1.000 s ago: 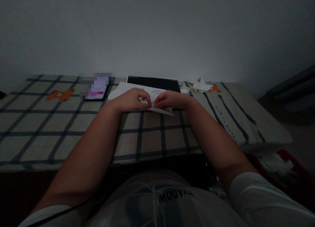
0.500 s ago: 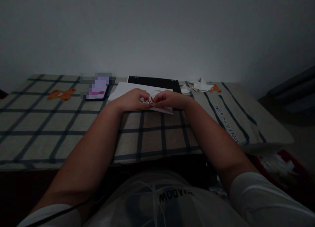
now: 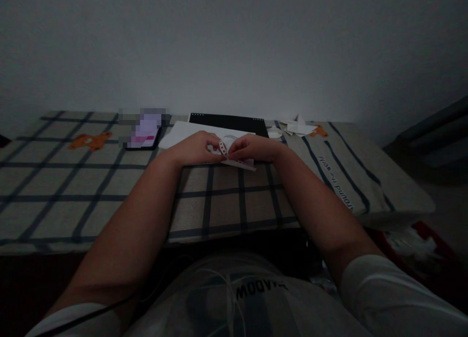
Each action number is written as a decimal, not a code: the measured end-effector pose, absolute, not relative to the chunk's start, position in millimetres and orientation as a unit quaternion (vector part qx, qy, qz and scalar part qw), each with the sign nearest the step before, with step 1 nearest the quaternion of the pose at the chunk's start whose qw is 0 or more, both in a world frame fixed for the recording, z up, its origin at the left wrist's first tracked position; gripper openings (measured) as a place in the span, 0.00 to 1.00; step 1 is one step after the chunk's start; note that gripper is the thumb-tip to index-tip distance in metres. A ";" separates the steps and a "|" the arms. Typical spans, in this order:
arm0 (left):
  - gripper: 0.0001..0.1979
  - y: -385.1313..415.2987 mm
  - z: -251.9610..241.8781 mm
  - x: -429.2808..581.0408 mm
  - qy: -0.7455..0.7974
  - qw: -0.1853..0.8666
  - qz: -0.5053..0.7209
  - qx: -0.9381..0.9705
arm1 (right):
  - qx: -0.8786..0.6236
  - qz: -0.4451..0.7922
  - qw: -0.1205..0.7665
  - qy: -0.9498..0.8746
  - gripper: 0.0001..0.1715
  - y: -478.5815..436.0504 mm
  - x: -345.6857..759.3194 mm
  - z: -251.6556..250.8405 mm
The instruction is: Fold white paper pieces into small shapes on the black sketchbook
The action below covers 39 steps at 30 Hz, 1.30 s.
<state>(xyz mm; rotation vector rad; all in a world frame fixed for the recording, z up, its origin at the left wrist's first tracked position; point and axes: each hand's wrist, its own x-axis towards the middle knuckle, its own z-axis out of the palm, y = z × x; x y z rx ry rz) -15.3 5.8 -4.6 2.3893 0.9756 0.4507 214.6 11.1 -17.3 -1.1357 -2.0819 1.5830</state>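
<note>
My left hand [image 3: 197,149] and my right hand [image 3: 254,147] meet over the front edge of a white paper [image 3: 239,165], their fingertips pinched close together. A narrow strip of paper with dark dots [image 3: 222,147] curves up between them. Both hands are closed at its lower end; the exact grip of the fingertips is hard to make out. Beneath the hands a white sheet [image 3: 177,136] reaches out to the left. Behind it lies a flat black board [image 3: 228,121] with small holes along its far edge.
A smartphone [image 3: 144,132] with a lit screen lies to the left. Folded white paper pieces [image 3: 298,126] rest at the right near the wall [image 3: 234,49]. A checked cloth [image 3: 120,190] covers the table. Below its right edge, a red container [image 3: 435,244] holds white scraps.
The dotted strip stands a little longer and leans more to the left between my fingers. The paper under my hands has shifted slightly; my arms stay nearly still.
</note>
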 end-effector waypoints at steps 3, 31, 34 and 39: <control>0.15 5.3 -4.2 -14.9 0.364 0.260 0.158 0.880 | -0.395 0.548 0.141 -0.724 0.09 13.2 214.5 -19.3; 0.13 6.6 -3.4 -14.0 0.352 0.259 0.167 0.884 | -0.379 0.531 0.152 -0.742 0.09 14.5 217.2 -20.8; 0.13 6.3 -4.4 -13.6 0.352 0.258 0.164 0.885 | -0.384 0.536 0.154 -0.736 0.08 13.0 216.2 -19.9; 0.14 6.7 -5.0 -13.9 0.345 0.261 0.162 0.887 | -0.375 0.557 0.156 -0.725 0.09 11.9 216.1 -20.0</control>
